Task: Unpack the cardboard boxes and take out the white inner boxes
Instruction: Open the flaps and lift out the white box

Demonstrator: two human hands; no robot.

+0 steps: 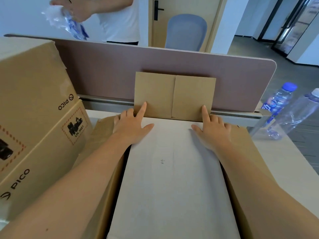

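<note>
An open brown cardboard box stands on the desk right in front of me, its far flap upright against the partition. A white inner box fills it, top face showing. My left hand rests at the white box's far left corner, thumb on the top, forefinger straight against the flap, other fingers bent down at the far edge. My right hand mirrors it at the far right corner. Whether the fingers grip the white box is hidden.
A stack of two large closed PICO cardboard boxes stands close on the left. Two plastic water bottles stand at the desk's right edge. A mauve partition closes the back; behind it a person holds crumpled plastic.
</note>
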